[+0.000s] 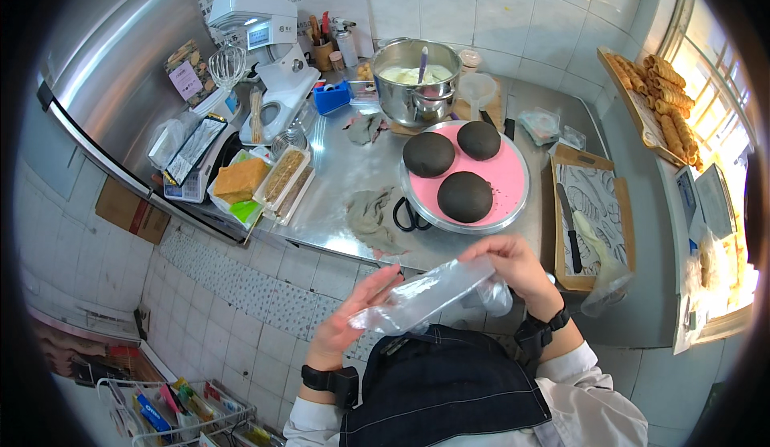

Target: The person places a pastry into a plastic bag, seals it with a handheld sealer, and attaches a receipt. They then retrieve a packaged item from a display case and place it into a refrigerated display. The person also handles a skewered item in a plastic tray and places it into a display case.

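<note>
A clear plastic bag (430, 296) stretches between my two hands, in front of my dark apron and below the table's front edge. Its upper right end is pinched by the fingers of my right hand (511, 263), and a loose crumpled part hangs beneath that hand. The other end rests in my left hand (355, 311), whose fingers are fairly straight; the bag hides part of this grip. Beyond the hands, three dark round buns (464, 197) sit on a pink-surfaced round tray (511, 203). Black scissor handles (409, 215) show beside the tray's left rim.
Grey cloths (373, 218) lie on the steel table (328, 197). A steel pot (415, 98) of pale cream stands behind the tray. Left are a stand mixer (264, 44) and a bread block (240, 181). Right, a knife (571, 230) and filled piping bag (592, 236) lie in a box (625, 224).
</note>
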The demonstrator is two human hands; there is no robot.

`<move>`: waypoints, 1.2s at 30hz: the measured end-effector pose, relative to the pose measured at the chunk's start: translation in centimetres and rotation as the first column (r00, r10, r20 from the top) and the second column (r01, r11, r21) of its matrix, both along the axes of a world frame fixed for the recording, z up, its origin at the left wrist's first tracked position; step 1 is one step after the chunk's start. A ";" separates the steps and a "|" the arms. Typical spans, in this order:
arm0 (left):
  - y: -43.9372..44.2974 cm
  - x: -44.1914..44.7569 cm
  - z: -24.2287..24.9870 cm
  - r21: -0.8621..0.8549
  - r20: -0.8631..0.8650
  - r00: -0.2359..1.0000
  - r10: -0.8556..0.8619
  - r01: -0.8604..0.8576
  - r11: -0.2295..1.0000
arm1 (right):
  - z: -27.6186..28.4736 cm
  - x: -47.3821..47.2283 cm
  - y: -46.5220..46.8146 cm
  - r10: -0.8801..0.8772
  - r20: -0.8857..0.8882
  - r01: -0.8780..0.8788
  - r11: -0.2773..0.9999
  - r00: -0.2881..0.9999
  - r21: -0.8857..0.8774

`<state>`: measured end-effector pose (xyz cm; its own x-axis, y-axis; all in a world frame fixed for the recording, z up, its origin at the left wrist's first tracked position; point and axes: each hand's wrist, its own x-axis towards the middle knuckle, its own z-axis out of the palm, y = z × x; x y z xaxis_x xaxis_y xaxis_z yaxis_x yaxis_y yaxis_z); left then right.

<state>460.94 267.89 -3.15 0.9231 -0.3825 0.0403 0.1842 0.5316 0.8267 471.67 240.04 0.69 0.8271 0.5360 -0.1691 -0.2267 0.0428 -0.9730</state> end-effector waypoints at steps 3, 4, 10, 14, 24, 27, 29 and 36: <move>0.6 1.4 -0.2 0.042 0.179 0.978 -0.106 0.100 0.994 | -0.8 0.6 0.5 -0.044 -0.211 0.067 0.992 0.976 0.102; 0.7 2.1 -0.1 0.020 0.157 0.982 -0.108 0.107 0.994 | -1.0 0.5 0.6 -0.013 -0.214 0.038 0.993 0.977 0.113; -2.0 5.5 1.3 0.725 0.268 0.905 -0.331 0.037 0.687 | 0.0 0.6 0.7 0.373 0.212 -0.361 0.928 0.903 -0.093; -4.0 6.5 1.6 0.819 0.094 0.887 -0.453 0.190 0.542 | 2.0 1.0 0.3 0.497 0.443 -0.385 0.865 0.746 -0.323; -5.0 4.9 -0.2 0.449 -0.099 0.992 -0.078 0.114 0.886 | 4.9 -2.7 0.9 -0.058 0.980 0.427 0.904 0.191 -0.030; -5.5 4.4 0.6 0.475 0.060 0.993 0.104 -0.121 0.872 | 4.3 -3.2 2.7 0.105 0.952 0.484 0.842 0.287 -0.239; -5.5 4.1 1.1 0.478 0.138 0.981 0.137 -0.187 0.859 | 3.4 -2.9 3.8 0.079 0.958 0.452 0.869 0.276 -0.201; -4.2 3.0 1.8 0.520 0.219 0.971 0.093 -0.197 0.831 | 1.0 -1.6 4.9 0.139 0.774 0.111 0.959 0.617 -0.261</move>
<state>463.91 263.73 -1.38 0.9665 -0.2540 0.0368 -0.0365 0.0058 0.9993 470.06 244.97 1.72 0.7018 0.5873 0.4031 0.6227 -0.2309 -0.7476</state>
